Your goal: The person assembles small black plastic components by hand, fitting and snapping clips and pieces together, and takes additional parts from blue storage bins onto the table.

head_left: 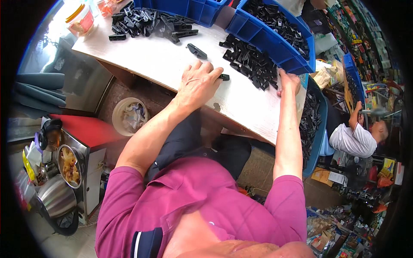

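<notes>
My left hand (198, 84) is over the white table, its thumb and fingers closed on a small black plastic part (224, 77) whose end sticks out. Just beyond it lies a longer black plastic piece (197, 51) by itself. My right hand (289, 83) rests at the right end of a pile of small black plastic parts (247, 60). Its fingers are curled in against the pile, and what they pinch is hidden. Farther left on the table spreads a heap of longer black plastic pieces (146, 22).
Blue bins (271, 43) of black parts line the table's far side. A teal tub (320, 142) of black parts stands right of my arm. A tub with an orange rim (80, 21) is far left. A waste bucket (130, 116) sits below. Another person (355, 139) works at right.
</notes>
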{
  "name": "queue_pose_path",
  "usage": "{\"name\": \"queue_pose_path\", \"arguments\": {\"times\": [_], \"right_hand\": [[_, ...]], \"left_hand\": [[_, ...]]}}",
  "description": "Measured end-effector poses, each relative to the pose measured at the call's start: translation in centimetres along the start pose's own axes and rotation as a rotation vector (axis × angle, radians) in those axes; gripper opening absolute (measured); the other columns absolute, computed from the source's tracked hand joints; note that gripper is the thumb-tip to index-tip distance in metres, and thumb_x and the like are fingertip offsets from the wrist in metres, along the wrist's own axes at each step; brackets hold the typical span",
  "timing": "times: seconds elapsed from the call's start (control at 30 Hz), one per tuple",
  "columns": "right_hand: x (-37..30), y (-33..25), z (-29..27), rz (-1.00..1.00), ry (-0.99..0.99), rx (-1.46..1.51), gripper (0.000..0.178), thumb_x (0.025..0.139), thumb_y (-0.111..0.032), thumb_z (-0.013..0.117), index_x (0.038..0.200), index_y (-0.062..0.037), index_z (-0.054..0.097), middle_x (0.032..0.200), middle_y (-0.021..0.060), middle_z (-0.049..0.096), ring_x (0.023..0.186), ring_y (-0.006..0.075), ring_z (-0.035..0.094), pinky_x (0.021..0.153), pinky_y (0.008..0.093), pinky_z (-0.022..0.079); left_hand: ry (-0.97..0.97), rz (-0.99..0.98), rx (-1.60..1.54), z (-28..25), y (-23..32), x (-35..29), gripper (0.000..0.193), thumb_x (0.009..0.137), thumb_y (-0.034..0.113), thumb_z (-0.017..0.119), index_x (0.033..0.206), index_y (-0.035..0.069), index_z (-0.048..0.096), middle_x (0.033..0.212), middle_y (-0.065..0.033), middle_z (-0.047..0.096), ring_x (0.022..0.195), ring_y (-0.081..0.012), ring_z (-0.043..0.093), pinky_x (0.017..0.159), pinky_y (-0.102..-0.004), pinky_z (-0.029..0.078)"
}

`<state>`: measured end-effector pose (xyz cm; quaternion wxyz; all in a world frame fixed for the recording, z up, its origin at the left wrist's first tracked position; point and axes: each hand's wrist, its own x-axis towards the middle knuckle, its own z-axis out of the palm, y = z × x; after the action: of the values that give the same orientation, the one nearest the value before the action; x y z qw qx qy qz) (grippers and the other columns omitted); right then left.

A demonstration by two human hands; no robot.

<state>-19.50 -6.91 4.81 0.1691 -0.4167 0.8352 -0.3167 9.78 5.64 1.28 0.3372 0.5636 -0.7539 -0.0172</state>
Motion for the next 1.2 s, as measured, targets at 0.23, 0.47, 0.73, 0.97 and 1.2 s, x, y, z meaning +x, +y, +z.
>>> {"name": "queue_pose_path", "arguments": {"times": [0.23,0.47,0.73,0.97,1.2], "right_hand": [[1.0,0.4,0.9,-0.128,0.055,-0.242,0.039,0.077,-0.037,0.072,0.075,0.0025,0.071,0.067,0.0167,0.068,0.049,0.031,0.065,0.044,0.0397,0.053],[0.2,1.0,0.4,-0.12,0.035,-0.001,0.038,0.079,-0.033,0.068,0.079,0.0053,0.067,0.063,0.0158,0.064,0.043,0.0269,0.059,0.039,0.0392,0.051],[-3.6,2.3,-3.2,-0.089,-0.408,0.649,0.027,0.093,-0.025,0.06,0.082,-0.001,0.054,0.049,0.0031,0.044,0.035,0.0133,0.043,0.043,0.0374,0.054],[-13.2,1.8,-2.0,-0.23,-0.925,0.606,0.015,0.092,-0.016,0.056,0.093,-0.0004,0.057,0.058,0.0019,0.051,0.037,0.0108,0.045,0.041,0.0306,0.053],[-15.7,2.5,-1.9,-0.142,-0.97,0.643,0.016,0.092,-0.019,0.057,0.088,-0.004,0.057,0.052,-0.0019,0.044,0.036,0.0078,0.039,0.036,0.0265,0.044]], "left_hand": [[0.046,-0.011,-0.033,0.1,0.2,-0.1,0.03,0.079,0.022,0.071,0.106,0.011,0.062,0.091,-0.0078,0.061,0.092,-0.0276,0.056,0.08,-0.042,0.044],[0.237,0.004,-0.084,0.5,-0.2,-0.4,0.026,0.076,0.018,0.073,0.099,0.008,0.066,0.086,-0.0068,0.064,0.087,-0.0273,0.06,0.076,-0.0408,0.046],[0.399,0.007,-0.404,0.0,-0.1,-0.8,0.031,0.08,-0.007,0.065,0.11,0.003,0.065,0.091,-0.0138,0.068,0.085,-0.0305,0.064,0.076,-0.038,0.052],[-0.168,0.03,-0.489,0.2,5.6,0.4,0.039,0.087,0.008,0.061,0.126,0.007,0.059,0.094,-0.0181,0.068,0.09,-0.0353,0.067,0.078,-0.0454,0.051],[-0.085,0.153,-0.563,1.2,4.2,-1.4,0.014,0.087,0.014,0.061,0.098,0.006,0.064,0.081,-0.0166,0.067,0.08,-0.0356,0.067,0.071,-0.0455,0.052]]}}
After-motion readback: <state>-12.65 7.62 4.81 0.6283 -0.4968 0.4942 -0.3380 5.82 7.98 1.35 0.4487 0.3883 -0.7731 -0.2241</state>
